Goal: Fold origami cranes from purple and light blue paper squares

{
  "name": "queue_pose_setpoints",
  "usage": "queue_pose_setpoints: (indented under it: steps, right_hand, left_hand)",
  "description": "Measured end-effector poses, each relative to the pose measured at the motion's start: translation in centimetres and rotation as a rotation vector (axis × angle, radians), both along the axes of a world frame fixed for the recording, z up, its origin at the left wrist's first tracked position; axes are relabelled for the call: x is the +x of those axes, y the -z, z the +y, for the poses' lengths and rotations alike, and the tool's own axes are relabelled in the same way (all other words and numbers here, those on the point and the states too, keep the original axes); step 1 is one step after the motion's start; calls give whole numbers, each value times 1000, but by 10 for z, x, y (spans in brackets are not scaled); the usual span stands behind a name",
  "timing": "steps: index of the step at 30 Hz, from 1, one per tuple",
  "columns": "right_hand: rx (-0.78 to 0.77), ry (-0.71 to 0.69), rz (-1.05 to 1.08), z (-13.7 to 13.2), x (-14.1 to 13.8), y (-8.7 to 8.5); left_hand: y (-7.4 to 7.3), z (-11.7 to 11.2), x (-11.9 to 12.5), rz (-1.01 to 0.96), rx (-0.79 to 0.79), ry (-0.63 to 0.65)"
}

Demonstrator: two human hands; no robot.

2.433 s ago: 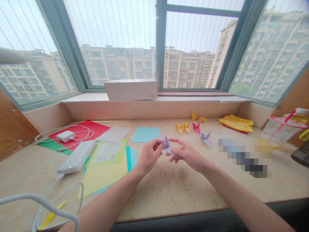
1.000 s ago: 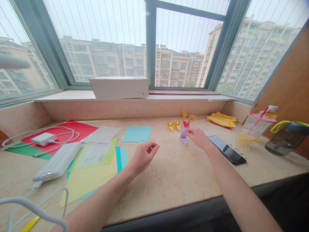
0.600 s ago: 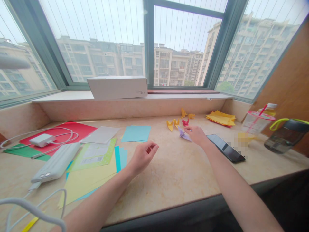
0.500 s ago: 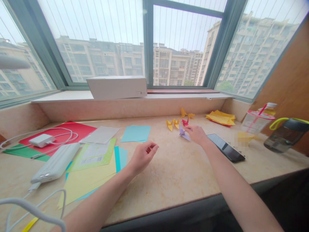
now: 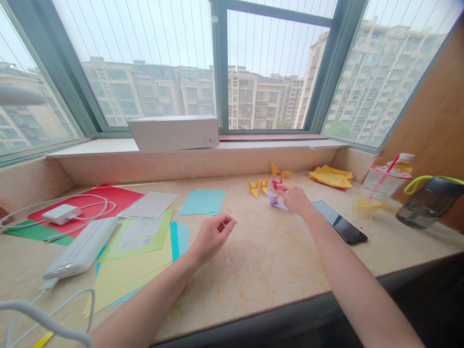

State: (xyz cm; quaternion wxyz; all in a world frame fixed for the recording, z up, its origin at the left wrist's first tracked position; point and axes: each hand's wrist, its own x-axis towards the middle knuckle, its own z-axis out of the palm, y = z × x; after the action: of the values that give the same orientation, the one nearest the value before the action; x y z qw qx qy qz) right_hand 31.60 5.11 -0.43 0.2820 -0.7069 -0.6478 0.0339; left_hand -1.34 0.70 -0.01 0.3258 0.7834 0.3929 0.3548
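My right hand reaches out over the marble counter, fingers curled on the right side of a purple paper crane that sits on the surface. Just beyond it stand two yellow cranes, a red crane and an orange one. My left hand hovers nearer to me at the centre, fingers loosely curled with thumb and forefinger close together and nothing in them. A light blue sheet lies ahead of it.
Loose coloured sheets, a white power bank, a charger with cable and a red sheet cover the left. A black phone, a lidded cup, a dark bottle and yellow papers are right. A white box sits on the sill.
Both hands held the purple crane at the centre; my right hand then carried it out to the other cranes and set it down. My left hand stayed back, curled.
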Motion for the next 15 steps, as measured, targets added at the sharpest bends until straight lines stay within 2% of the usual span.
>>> queue_pose_setpoints:
  steps: [9,15]
  right_hand:
    - [12,26,40,-3,2,-4]
    - [31,169,70,-12,14,-10]
  left_hand:
    - [-1,3,0,20,3,-15]
    - [0,5,0,37,36,-33]
